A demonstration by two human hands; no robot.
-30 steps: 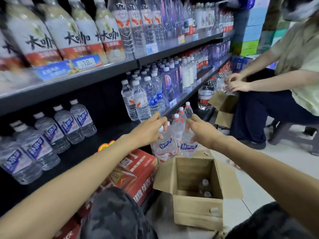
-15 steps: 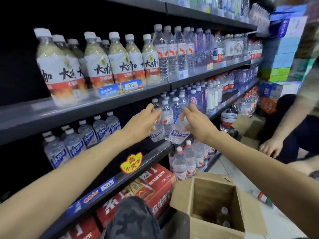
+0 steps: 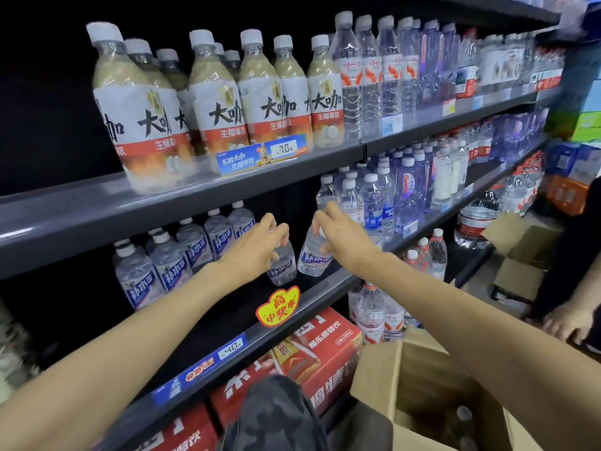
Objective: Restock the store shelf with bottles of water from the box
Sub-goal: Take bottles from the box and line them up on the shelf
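Both hands are stretched into the dark grey metal store shelf [image 3: 208,362]. One clear plastic water bottle with a blue label [image 3: 281,263] is gripped from above by the left hand [image 3: 257,247], close over the shelf. A second blue-labelled water bottle [image 3: 313,255] is held tilted by the right hand [image 3: 341,236]. Below right, the open brown cardboard box [image 3: 406,379] is seen.

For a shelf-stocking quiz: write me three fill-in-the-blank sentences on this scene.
1. Each hand holds a ____ bottle: left hand, right hand.
2. The yellow sticker sits on the shelf's front ____.
3. The open cardboard box stands on the ____.

Missing: water; edge; floor
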